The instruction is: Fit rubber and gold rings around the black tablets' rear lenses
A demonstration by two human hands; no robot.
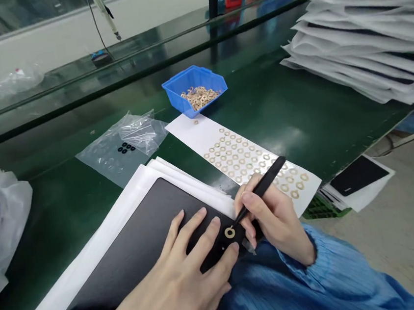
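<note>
A flat black panel (137, 236) lies on white foam sheets in front of me. My left hand (189, 265) rests on it, fingers spread flat. In my right hand (272, 212) is a pair of black tweezers (265, 183), its tip pointing down to the left. That tip touches or nearly touches a brass-coloured ring (230, 232) on the panel near its right corner; I cannot tell if it pinches the ring. Beyond my right hand lies a white sheet (185, 130) bearing rows of similar rings (242, 161).
A blue bin (175, 96) of loose rings stands behind the sheet. Black rings (126, 147) lie on a plastic bag (107, 158). Wrapped panels are stacked high at right (358, 40); others lie at left (9, 215). An electric screwdriver (105, 13) hangs at the back.
</note>
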